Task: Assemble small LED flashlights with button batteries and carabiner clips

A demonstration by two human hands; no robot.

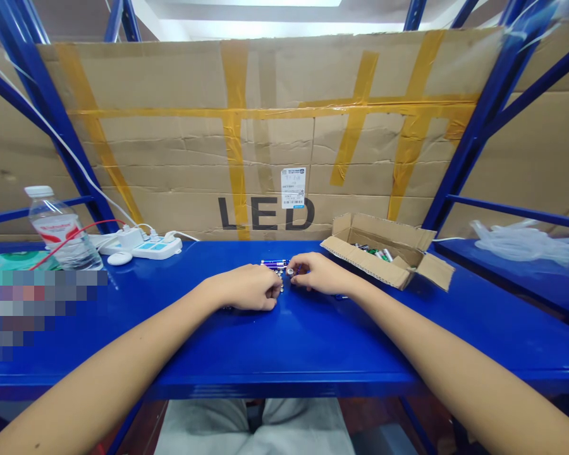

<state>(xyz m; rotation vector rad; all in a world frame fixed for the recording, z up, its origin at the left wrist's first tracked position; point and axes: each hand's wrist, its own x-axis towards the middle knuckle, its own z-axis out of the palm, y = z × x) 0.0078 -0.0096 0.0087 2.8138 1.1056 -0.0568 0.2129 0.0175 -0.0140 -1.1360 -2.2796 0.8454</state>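
My left hand (253, 287) rests low over the blue table, its fingers curled in; whatever lies between the fingertips is hidden. Right beside those fingers are several small silvery round pieces (281, 282). My right hand (325, 273) is closed, thumb and fingers pinching a small tube (291, 272) whose pale round end faces me. Just behind both hands lies a shiny blue cylinder (274, 264) with a silver section, partly covered by them. Another small blue piece (341, 296) shows under my right wrist.
An open cardboard box (374, 268) holding small cylindrical parts stands right of my hands. On the left are a water bottle (59, 227), a white power strip (146, 245) and a white oval object (119, 259). Clear plastic bags (526, 243) lie far right; a large cardboard sheet (180, 170) closes off the back.
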